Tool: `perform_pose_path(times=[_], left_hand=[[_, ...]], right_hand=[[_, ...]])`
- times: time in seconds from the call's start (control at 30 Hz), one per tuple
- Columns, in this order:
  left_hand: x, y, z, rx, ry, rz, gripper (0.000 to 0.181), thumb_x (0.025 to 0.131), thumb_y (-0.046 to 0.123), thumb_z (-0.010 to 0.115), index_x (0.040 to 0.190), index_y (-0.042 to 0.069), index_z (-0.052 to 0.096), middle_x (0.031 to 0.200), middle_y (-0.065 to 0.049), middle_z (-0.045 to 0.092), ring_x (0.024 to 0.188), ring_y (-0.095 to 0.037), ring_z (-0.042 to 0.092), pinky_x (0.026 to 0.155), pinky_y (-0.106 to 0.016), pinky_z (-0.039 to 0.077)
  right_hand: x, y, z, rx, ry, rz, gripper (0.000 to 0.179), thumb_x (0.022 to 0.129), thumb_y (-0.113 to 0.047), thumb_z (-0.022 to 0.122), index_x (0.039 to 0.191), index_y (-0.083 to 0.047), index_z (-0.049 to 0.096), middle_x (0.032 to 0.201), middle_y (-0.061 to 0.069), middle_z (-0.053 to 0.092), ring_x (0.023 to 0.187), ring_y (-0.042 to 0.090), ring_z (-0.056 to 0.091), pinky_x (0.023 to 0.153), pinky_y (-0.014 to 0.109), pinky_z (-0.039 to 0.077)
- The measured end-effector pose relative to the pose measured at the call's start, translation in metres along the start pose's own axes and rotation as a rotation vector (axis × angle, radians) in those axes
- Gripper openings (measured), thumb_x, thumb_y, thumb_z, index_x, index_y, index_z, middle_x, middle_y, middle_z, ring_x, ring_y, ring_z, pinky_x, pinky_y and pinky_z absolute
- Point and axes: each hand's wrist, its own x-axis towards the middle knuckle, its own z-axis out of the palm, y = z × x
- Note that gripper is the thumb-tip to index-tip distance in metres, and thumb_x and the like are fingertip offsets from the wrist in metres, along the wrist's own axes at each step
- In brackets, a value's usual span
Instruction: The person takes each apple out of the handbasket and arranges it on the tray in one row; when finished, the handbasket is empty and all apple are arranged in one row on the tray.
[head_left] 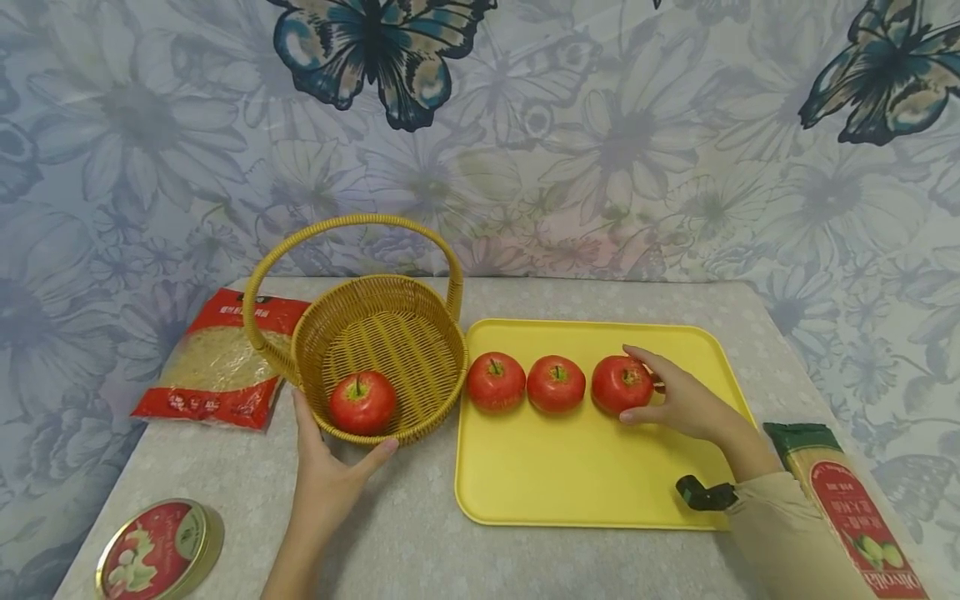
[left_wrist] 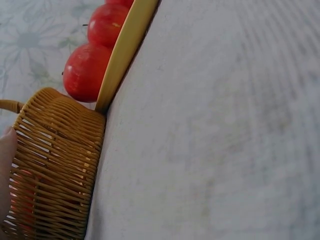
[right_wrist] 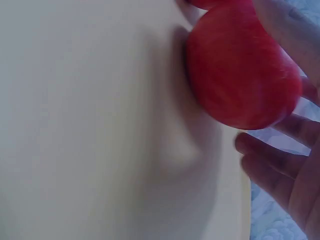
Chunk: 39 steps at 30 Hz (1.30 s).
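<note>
A yellow wicker basket [head_left: 378, 287] with a tall hoop handle stands on the left, holding one red apple [head_left: 363, 403]. My left hand [head_left: 330, 487] holds the basket's near left side, thumb at the front rim; its other fingertips are partly hidden. In the left wrist view the thumb [left_wrist: 6, 165] lies by the woven wall. On the yellow tray [head_left: 570, 475] three red apples sit in a row. My right hand [head_left: 678, 404] grips the rightmost apple [head_left: 621, 385] between thumb and fingers. The middle apple [head_left: 556, 385] and left apple [head_left: 495, 382] sit beside it.
Behind the basket's left side lies a red-and-clear food packet [head_left: 225, 358]. A round red-and-gold tin [head_left: 159, 550] is at the near left. A green-and-red packet [head_left: 847, 508] lies right of the tray, close to the right sleeve. Butterfly-patterned cloth [head_left: 525, 167] hangs behind the table.
</note>
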Motion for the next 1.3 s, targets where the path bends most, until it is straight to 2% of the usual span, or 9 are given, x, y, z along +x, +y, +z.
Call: perform_pose_path(times=[0.13,0.23,0.4,0.5,0.6,0.73,0.93,1.13,1.3], left_hand=[[0.000,0.000,0.000,0.002,-0.001,0.002,0.137,0.075,0.038,0.087,0.150,0.042,-0.026,0.164,0.009,-0.022,0.154,-0.022,-0.014,0.122,-0.064,0.006],[0.000,0.000,0.000,0.004,-0.002,0.000,0.137,0.075,0.038,0.087,0.150,0.042,-0.027,0.164,0.009,-0.022,0.154,-0.022,-0.014,0.122,-0.064,0.006],[0.000,-0.001,-0.001,0.006,-0.005,0.003,0.137,0.075,0.038,0.087,0.150,0.042,-0.027,0.164,0.009,-0.022,0.154,-0.022,-0.014,0.121,-0.064,0.006],[0.001,-0.003,-0.002,0.004,-0.006,0.008,0.137,0.074,0.037,0.088,0.150,0.043,-0.027,0.164,0.010,-0.022,0.154,-0.022,-0.014,0.121,-0.064,0.007],[0.002,-0.004,-0.002,0.000,-0.006,0.016,0.137,0.074,0.037,0.088,0.150,0.044,-0.026,0.164,0.011,-0.021,0.154,-0.021,-0.014,0.121,-0.064,0.007],[0.002,-0.005,-0.003,0.009,-0.011,0.010,0.137,0.074,0.039,0.087,0.150,0.044,-0.027,0.164,0.011,-0.021,0.154,-0.022,-0.014,0.121,-0.064,0.007],[0.001,-0.004,-0.005,0.031,-0.031,-0.015,0.136,0.075,0.043,0.086,0.149,0.045,-0.028,0.164,0.009,-0.022,0.154,-0.026,-0.013,0.121,-0.065,0.008],[0.001,-0.005,-0.006,0.024,-0.037,0.004,0.137,0.075,0.041,0.086,0.149,0.044,-0.029,0.164,0.008,-0.023,0.154,-0.027,-0.015,0.120,-0.066,0.006],[0.002,-0.006,-0.007,0.015,-0.035,0.023,0.136,0.075,0.038,0.087,0.150,0.044,-0.027,0.165,0.006,-0.020,0.154,-0.029,-0.012,0.120,-0.067,0.007]], right_hand=[[0.002,-0.008,-0.010,-0.015,0.054,-0.054,0.102,0.078,-0.049,0.081,0.157,-0.013,0.027,0.158,0.015,0.032,0.136,0.043,0.039,0.109,0.065,0.035],[0.006,-0.022,-0.016,-0.025,0.104,-0.096,0.097,0.080,-0.050,0.078,0.156,-0.015,0.030,0.156,0.015,0.035,0.135,0.042,0.039,0.110,0.063,0.035],[0.014,-0.059,-0.017,0.007,0.125,-0.170,0.088,0.083,-0.047,0.077,0.155,-0.020,0.033,0.154,0.010,0.039,0.135,0.041,0.039,0.108,0.063,0.037],[0.022,-0.085,-0.011,0.029,0.115,-0.231,0.085,0.083,-0.045,0.078,0.154,-0.023,0.036,0.153,0.005,0.041,0.134,0.035,0.042,0.108,0.060,0.040],[0.033,-0.109,-0.002,0.029,0.078,-0.310,0.083,0.084,-0.044,0.078,0.153,-0.024,0.037,0.152,0.001,0.043,0.133,0.030,0.045,0.110,0.054,0.041],[0.050,-0.137,0.015,0.028,-0.009,-0.393,0.080,0.086,-0.048,0.074,0.153,-0.026,0.036,0.153,-0.003,0.041,0.134,0.026,0.046,0.110,0.048,0.043],[0.075,-0.170,0.043,0.052,-0.114,-0.447,0.077,0.087,-0.049,0.073,0.152,-0.031,0.037,0.150,-0.004,0.043,0.131,0.021,0.049,0.108,0.046,0.045],[0.097,-0.201,0.069,0.040,-0.219,-0.517,0.079,0.088,-0.049,0.072,0.154,-0.027,0.034,0.154,0.000,0.041,0.134,0.019,0.048,0.112,0.042,0.043],[0.113,-0.218,0.088,0.034,-0.294,-0.541,0.080,0.089,-0.049,0.070,0.155,-0.025,0.032,0.155,0.000,0.040,0.133,0.021,0.051,0.110,0.040,0.045]])
